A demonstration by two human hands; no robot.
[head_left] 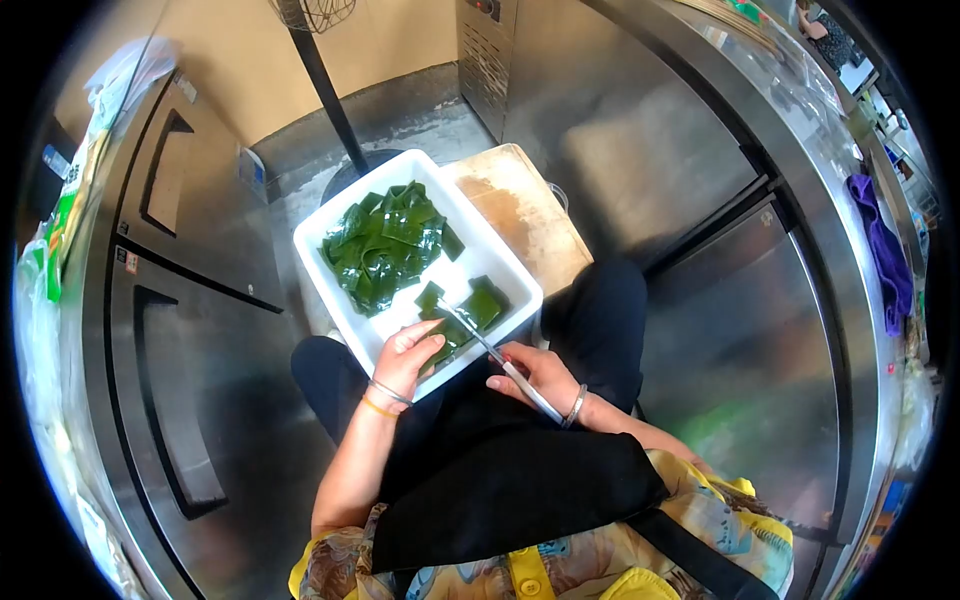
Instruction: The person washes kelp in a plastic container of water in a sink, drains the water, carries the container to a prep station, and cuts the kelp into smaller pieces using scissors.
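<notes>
A white plastic tub [312, 240] rests on my lap, with a large heap of cut dark green kelp [385, 240] toward its far end. A smaller pile of kelp pieces [486, 303] lies near the tub's right side. At the near end, my left hand [412, 352] pinches a kelp strip [450, 335] between thumb and fingers. My right hand [535, 372] is closed around a pair of scissors [515, 375]. The blades reach over the strip beside my left fingers; how far apart they stand is hard to see.
Behind the tub's right side is a stained wooden board [525, 205]. A steel cabinet with handles [200, 330] stands on the left, and steel doors [740, 370] on the right. A black pole [325, 85] rises beyond the tub. A purple cloth [880, 255] hangs at the right.
</notes>
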